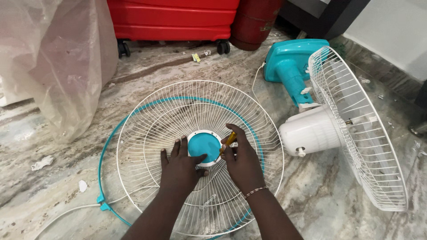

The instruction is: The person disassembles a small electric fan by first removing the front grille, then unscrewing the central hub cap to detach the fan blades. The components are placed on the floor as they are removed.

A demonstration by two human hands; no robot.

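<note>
Left hand (181, 165) spread flat, pinning fan guard (200, 155) mid-floor by teal hub cap (204, 146); right hand (240, 161) gripping yellow screwdriver (228, 141) at hub rim (best kept upright, guard held steady).

just one head cam, looking steeply down at floor, close over both hands on white fan grille (200, 155); no second view.
</note>
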